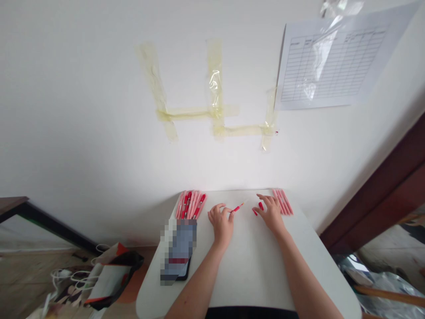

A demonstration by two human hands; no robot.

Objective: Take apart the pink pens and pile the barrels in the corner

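Near the far middle of the white table, my left hand [222, 223] pinches a slim red pen [237, 208] between thumb and fingers. A thin pale and yellowish tip points up and to the right from the pen. My right hand [269, 212] is open, thumb and fingers spread apart. Just by its fingers lie two short red pieces, one a cap-like piece [260, 206] and one a smaller red piece [255, 212]. Whether the hand touches either of them, I cannot tell.
A bundle of pink and red pens [191, 204] lies at the table's far left. Several pink pens [282, 202] lie at the far right. A phone [181, 248], partly pixelated, rests on the left side. The wall carries yellowed tape [215, 88] and a printed sheet [332, 62].
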